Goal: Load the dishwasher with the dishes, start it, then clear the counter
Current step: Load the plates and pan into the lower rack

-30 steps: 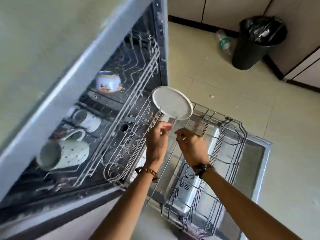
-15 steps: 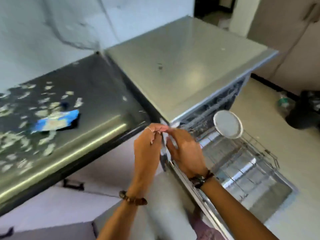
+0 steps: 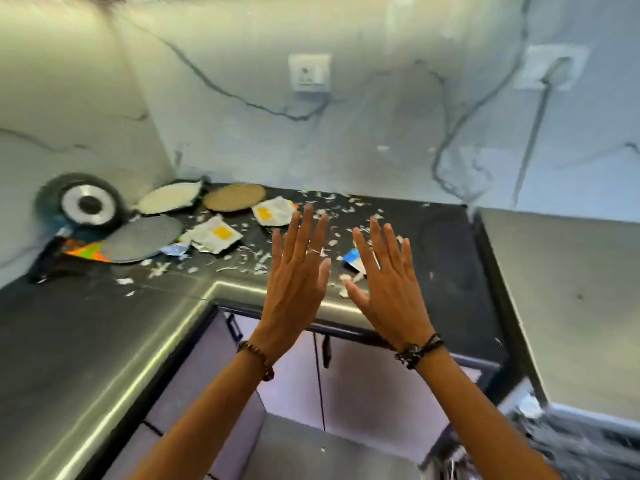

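My left hand [image 3: 298, 271] and my right hand [image 3: 388, 278] are raised side by side over the dark counter [image 3: 86, 327], fingers straight and spread, holding nothing. In the far corner of the counter lie a cream plate [image 3: 169, 202], a brown plate [image 3: 233, 196] and a grey plate [image 3: 142, 237]. Torn white wrappers with yellow squares [image 3: 214, 233] and many paper scraps [image 3: 249, 258] litter the surface around them. The dishwasher's steel top [image 3: 568, 306] fills the right side. Its racks are out of view.
A round dark appliance with a silver ring [image 3: 86, 204] leans in the left corner, with a colourful packet [image 3: 83, 252] below it. Two wall sockets [image 3: 309, 73] with cords sit on the marble backsplash. Cabinet doors [image 3: 346, 368] run under the counter.
The view swung up from the dishwasher's lower rack to the counter. My hands let go of the white plate, which stayed standing in the rack, then rose and opened flat.
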